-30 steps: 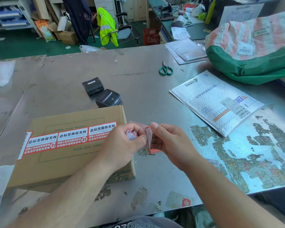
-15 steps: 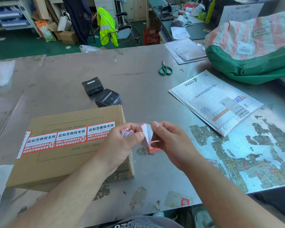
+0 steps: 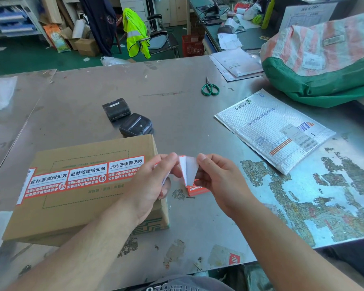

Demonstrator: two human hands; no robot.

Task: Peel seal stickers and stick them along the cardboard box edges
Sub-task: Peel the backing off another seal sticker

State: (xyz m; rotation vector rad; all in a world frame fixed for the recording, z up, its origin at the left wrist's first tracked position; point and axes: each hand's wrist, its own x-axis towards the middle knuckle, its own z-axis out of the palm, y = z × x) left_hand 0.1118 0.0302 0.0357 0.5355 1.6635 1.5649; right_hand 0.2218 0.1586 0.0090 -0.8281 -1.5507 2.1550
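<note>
One seal sticker, its layers parted, is pinched by the left hand and right hand beside the one cardboard box, which bears three stuck stickers. One sticker stack, two black printers, one pair of scissors and one bubble mailer lie on the steel table, with a green floor beyond.

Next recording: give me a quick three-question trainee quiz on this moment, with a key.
1. True or false: the box already bears a row of stickers across its top.
2. What do the left grip and right grip pinch between them? A) a sticker B) a tape roll C) a glove
3. What colour are the handles of the scissors?
Key: 1 true; 2 A; 3 green.
</note>
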